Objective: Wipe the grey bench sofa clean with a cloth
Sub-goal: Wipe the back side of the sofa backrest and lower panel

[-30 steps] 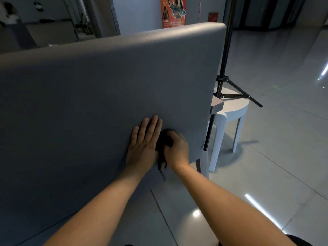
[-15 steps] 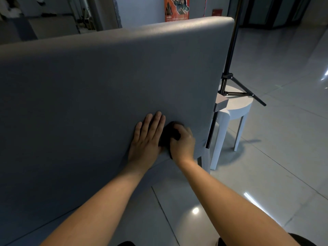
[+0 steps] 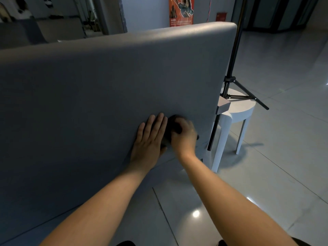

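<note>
Nearest to us, our two bare forearms reach forward over the glossy tiled floor [image 3: 266, 183], which shows bright light spots below the right forearm. Our left hand [image 3: 150, 137] lies flat against the upright padded panel of the grey bench sofa [image 3: 106, 89], fingers straight, close together and pointing upward, gripping nothing. Just to its right, our right hand [image 3: 185, 137] is curled round a dark cloth [image 3: 173, 121] and presses it to the same panel; this hand is slightly blurred. The bunched cloth shows in the gap between the two hands and above the right knuckles, with a small dark bit poking out on the right hand's outer side. Both hands sit low on the panel, near its right edge, and the grey surface stretches wide to the left of the left hand and high above both. Past the right hand, beyond the sofa's edge, a white stool [image 3: 237, 112] stands on the floor. A small block [image 3: 224, 107] shows at the sofa's edge; we cannot tell whether it rests on the stool. A black tripod stand [image 3: 232, 59] rises above the stool, one leg slanting off to the right. Farthest off, above the sofa's top edge, an orange poster [image 3: 181, 11] and a small red sign [image 3: 221, 16] hang on the pale wall.
</note>
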`<state>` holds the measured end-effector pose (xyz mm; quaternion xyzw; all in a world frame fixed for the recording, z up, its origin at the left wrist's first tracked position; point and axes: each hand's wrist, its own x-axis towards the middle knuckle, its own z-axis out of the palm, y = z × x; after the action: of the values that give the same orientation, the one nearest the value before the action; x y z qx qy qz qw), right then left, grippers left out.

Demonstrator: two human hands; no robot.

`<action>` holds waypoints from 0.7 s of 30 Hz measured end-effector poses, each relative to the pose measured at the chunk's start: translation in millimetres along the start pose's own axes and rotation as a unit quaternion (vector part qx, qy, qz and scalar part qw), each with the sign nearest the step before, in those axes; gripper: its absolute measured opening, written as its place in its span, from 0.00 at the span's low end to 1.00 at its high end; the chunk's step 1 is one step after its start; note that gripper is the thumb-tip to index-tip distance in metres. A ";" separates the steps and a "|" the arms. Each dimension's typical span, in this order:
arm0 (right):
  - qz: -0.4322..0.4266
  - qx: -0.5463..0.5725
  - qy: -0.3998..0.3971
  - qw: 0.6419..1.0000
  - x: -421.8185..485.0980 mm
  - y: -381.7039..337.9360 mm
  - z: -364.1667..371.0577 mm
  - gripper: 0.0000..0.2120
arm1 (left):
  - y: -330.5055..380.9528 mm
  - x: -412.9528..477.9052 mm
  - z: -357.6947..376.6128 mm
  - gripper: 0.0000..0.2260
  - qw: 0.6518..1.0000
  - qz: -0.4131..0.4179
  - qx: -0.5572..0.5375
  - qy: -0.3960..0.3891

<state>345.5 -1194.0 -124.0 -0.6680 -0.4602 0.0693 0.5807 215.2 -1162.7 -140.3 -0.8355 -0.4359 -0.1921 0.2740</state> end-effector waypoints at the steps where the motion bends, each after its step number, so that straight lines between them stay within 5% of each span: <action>1: -0.008 -0.016 -0.048 0.999 -12.5 5.2 5.8 0.18 | 0.1 -0.6 0.6 0.48 1.000 -0.003 -0.001 0.003; 6: 0.015 -0.017 -0.132 0.991 -27.7 11.7 2.8 0.19 | 1.4 -5.5 -1.2 0.44 1.000 -0.006 0.003 0.005; 11: 0.042 0.065 0.072 0.994 27.8 -13.3 -30.5 0.15 | -1.4 -5.1 -4.7 0.51 1.000 0.004 -0.009 -0.017; 14: 0.042 0.091 0.114 0.988 46.3 -23.2 -31.8 0.15 | -2.0 -4.0 -3.9 0.54 1.000 0.001 -0.020 -0.017; 17: 0.002 0.054 0.089 0.995 24.5 -15.4 -13.5 0.15 | -0.4 -4.4 -3.4 0.51 0.999 0.000 -0.035 -0.015; 21: 0.028 0.008 -0.043 0.999 -12.5 10.3 -0.6 0.19 | 7.7 -6.0 -1.5 0.44 0.999 -0.020 -0.047 0.007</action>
<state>344.3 -1202.1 -138.0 -0.6722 -0.4649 0.1180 0.5640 218.3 -1171.0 -144.7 -0.8375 -0.4406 -0.2237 0.2333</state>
